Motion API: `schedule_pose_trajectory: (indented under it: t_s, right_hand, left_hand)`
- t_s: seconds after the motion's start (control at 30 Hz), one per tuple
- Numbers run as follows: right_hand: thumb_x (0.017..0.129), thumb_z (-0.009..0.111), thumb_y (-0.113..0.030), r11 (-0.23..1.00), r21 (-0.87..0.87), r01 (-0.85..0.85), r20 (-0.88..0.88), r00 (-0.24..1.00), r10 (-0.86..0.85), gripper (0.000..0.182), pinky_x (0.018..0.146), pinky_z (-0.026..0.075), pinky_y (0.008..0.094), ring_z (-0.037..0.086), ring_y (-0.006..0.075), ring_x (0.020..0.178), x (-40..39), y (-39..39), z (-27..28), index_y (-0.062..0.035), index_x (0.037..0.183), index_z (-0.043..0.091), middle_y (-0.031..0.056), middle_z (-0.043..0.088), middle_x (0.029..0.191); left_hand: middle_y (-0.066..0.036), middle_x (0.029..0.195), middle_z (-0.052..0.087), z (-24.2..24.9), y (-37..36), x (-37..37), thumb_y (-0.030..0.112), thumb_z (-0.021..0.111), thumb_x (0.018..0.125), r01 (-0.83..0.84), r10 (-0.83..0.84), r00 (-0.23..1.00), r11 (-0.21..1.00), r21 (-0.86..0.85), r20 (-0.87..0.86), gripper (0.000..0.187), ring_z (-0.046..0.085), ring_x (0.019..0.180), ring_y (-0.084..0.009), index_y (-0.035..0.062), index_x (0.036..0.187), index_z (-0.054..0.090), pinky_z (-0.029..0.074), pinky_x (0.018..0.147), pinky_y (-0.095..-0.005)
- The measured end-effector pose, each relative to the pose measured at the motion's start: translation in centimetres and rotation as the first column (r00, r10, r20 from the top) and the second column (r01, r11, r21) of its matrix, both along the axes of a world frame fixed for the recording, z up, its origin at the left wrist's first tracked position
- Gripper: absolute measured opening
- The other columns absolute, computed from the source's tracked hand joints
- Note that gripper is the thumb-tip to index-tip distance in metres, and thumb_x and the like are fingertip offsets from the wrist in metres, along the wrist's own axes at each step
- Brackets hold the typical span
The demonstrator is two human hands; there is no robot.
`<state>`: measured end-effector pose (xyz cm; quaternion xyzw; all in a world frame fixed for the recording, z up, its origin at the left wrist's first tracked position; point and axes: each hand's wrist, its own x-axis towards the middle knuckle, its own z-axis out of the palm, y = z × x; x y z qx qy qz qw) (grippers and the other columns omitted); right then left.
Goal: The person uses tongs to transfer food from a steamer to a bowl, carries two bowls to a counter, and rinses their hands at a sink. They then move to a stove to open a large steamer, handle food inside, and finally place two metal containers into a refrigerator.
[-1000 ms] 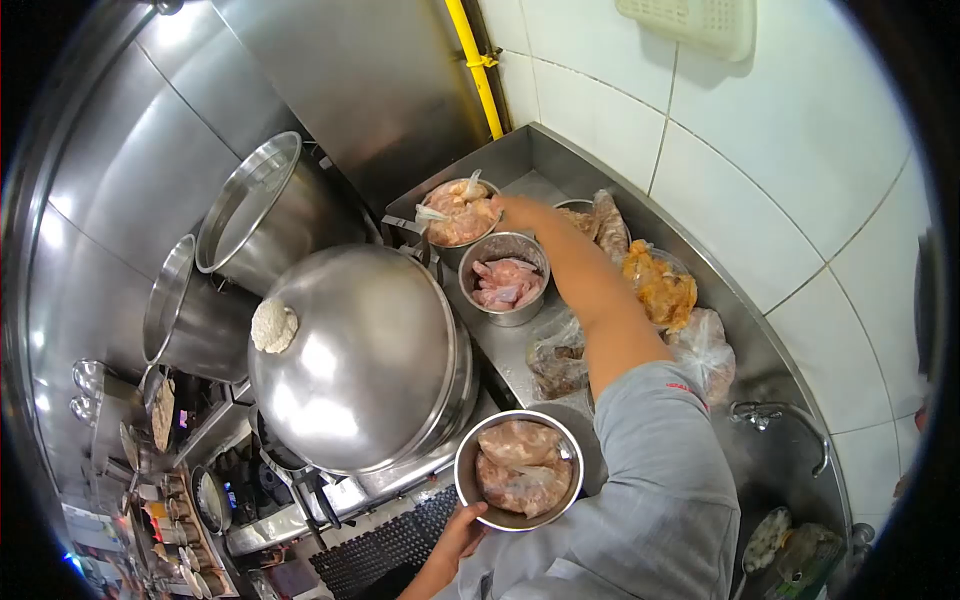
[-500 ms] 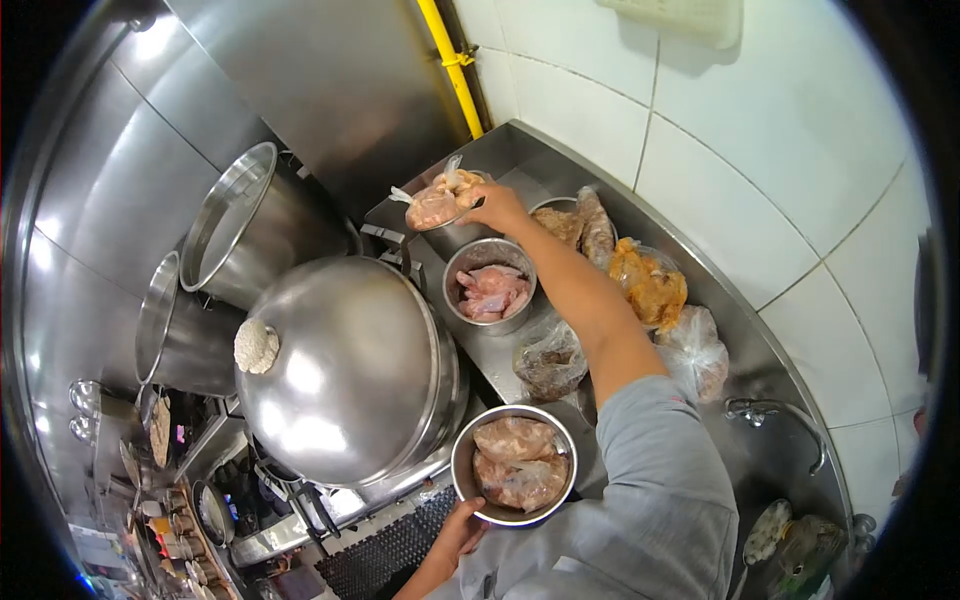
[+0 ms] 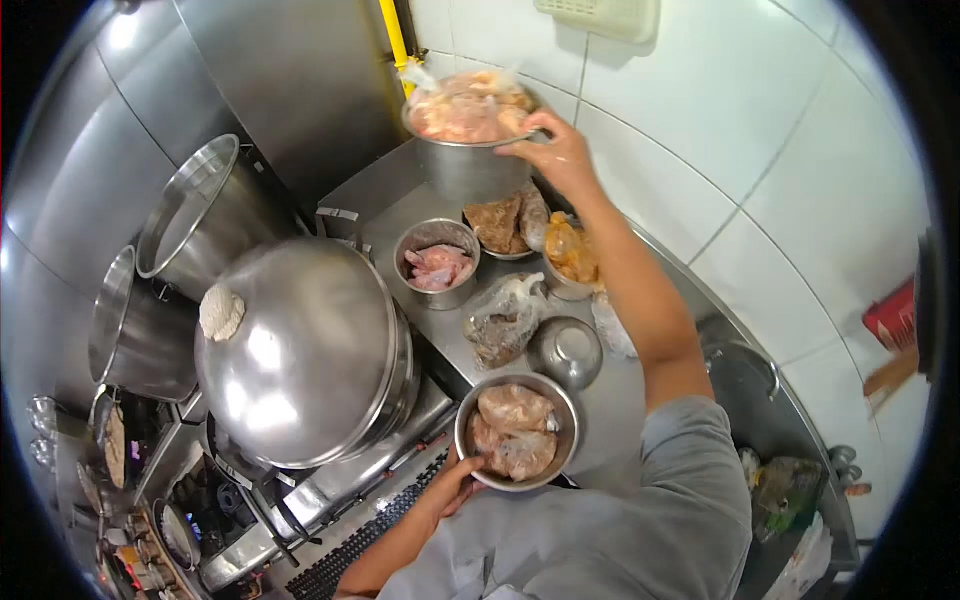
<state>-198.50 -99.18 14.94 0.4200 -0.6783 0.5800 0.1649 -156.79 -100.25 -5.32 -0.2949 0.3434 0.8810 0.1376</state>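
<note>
My right hand [image 3: 558,155] pinches the rim of a deep metal pot [image 3: 465,172], raised above the counter at the back. Pale raw meat [image 3: 470,108] in clear plastic fills it to the top. Near my body, my left hand [image 3: 455,488] grips the side of a round metal bowl [image 3: 567,440], which holds bagged brownish meat [image 3: 518,450]. Between the two stand a smaller pot [image 3: 438,292] of pink raw meat pieces [image 3: 440,266], a clear bag of dark food [image 3: 505,325] and an upside-down metal bowl [image 3: 566,352].
A large domed lid [image 3: 300,350] covers a pot on the left, with tall metal pots [image 3: 200,205] behind it. Frozen-looking brown blocks [image 3: 495,222] and a container of orange bagged food [image 3: 572,255] line the counter. A sink faucet [image 3: 745,360] is at the right.
The pot in my right hand has risen off the counter and come closer to the camera. My left hand keeps hold of its bowl. The view has shifted, exposing the upside-down bowl.
</note>
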Motion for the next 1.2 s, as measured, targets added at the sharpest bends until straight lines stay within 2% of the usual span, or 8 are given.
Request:
schedule_pose_trajectory:
  t_s: [0.07,0.17,0.3,0.67,0.9,1.03,1.1,1.2]
  right_hand:
    - [0.064,0.079,-0.023,0.999,0.002,0.053,0.016,0.998,-0.053,0.030,0.062,0.046,0.0255,0.057,0.0102,0.071,3.4,5.2,1.3,-0.0078,0.077,0.057,-0.0018,0.058,0.076]
    - [0.066,0.077,-0.017,0.989,-0.036,0.144,0.419,0.900,-0.116,0.026,0.057,0.045,0.0236,0.056,0.0093,0.070,10.2,12.7,2.5,-0.0096,0.079,0.056,-0.0019,0.057,0.077]
    - [0.065,0.073,-0.010,0.927,-0.099,0.361,0.545,0.799,-0.253,0.023,0.052,0.044,0.0226,0.054,0.0095,0.064,19.9,21.5,1.6,-0.0093,0.078,0.053,0.0007,0.055,0.074]
    - [0.060,0.069,0.006,0.851,-0.027,0.524,0.549,0.719,-0.426,0.029,0.071,0.040,0.0230,0.048,0.0085,0.077,34.5,33.5,-7.8,-0.0071,0.076,0.048,-0.0007,0.049,0.082]
    - [0.061,0.073,0.003,0.921,0.018,0.390,0.477,0.806,-0.351,0.030,0.066,0.047,0.0246,0.054,0.0113,0.082,34.4,31.2,-10.1,-0.0041,0.078,0.050,0.0021,0.052,0.088]
    - [0.061,0.074,0.002,0.916,0.098,0.389,0.445,0.807,-0.390,0.029,0.062,0.048,0.0247,0.056,0.0123,0.082,33.9,30.4,-11.7,-0.0038,0.078,0.052,0.0040,0.053,0.090]
    - [0.058,0.073,0.001,0.910,0.140,0.391,0.452,0.792,-0.410,0.029,0.066,0.046,0.0260,0.056,0.0144,0.080,33.8,30.5,-12.4,-0.0043,0.077,0.052,0.0051,0.054,0.088]
    - [0.054,0.072,0.000,0.879,0.200,0.434,0.439,0.762,-0.476,0.030,0.072,0.044,0.0299,0.056,0.0192,0.078,34.6,30.2,-13.4,-0.0048,0.075,0.052,0.0070,0.055,0.085]
  left_hand:
    - [-0.009,0.134,0.032,-0.2,0.3,-0.3,0.024,0.061,0.077,0.062,-0.063,0.997,0.998,-0.016,-0.044,0.078,0.035,0.122,-0.0235,0.0209,0.140,0.013,0.040,0.092,-0.0432]
    - [-0.007,0.137,0.029,-0.1,1.0,-1.5,0.033,0.061,0.077,0.140,-0.151,0.978,0.987,-0.082,-0.145,0.080,0.031,0.124,-0.0249,0.0261,0.140,0.012,0.037,0.090,-0.0467]
    - [-0.006,0.139,0.026,-0.5,2.5,-2.6,0.031,0.060,0.079,0.173,-0.184,0.962,0.982,-0.070,-0.204,0.083,0.031,0.124,-0.0253,0.0285,0.141,0.006,0.037,0.090,-0.0476]
    - [-0.010,0.142,0.021,-0.7,9.1,-4.0,0.030,0.065,0.079,0.266,-0.271,0.938,0.963,-0.051,-0.217,0.099,0.031,0.125,-0.0233,0.0156,0.142,-0.011,0.035,0.095,-0.0412]
    - [-0.004,0.133,0.033,0.6,10.1,-2.8,0.050,0.049,0.088,0.161,-0.179,0.979,0.973,-0.167,-0.098,0.075,0.035,0.119,-0.0241,0.0127,0.142,0.013,0.030,0.100,-0.0398]
    - [-0.009,0.141,0.031,-1.1,6.8,-4.6,0.045,0.051,0.087,-0.185,0.129,0.975,0.923,-0.336,-0.182,0.066,0.026,0.130,-0.0248,0.0042,0.135,0.032,0.021,0.103,-0.0452]
    - [-0.010,0.138,0.034,4.7,5.4,-5.8,0.036,0.056,0.085,-0.286,0.175,0.938,0.878,-0.384,-0.299,0.063,0.029,0.128,-0.0215,0.0030,0.134,0.033,0.023,0.102,-0.0425]
    - [-0.010,0.136,0.036,3.0,0.9,-11.1,0.029,0.056,0.084,-0.467,0.292,0.862,0.773,-0.429,-0.413,0.064,0.034,0.124,-0.0220,0.0034,0.136,0.028,0.026,0.099,-0.0398]
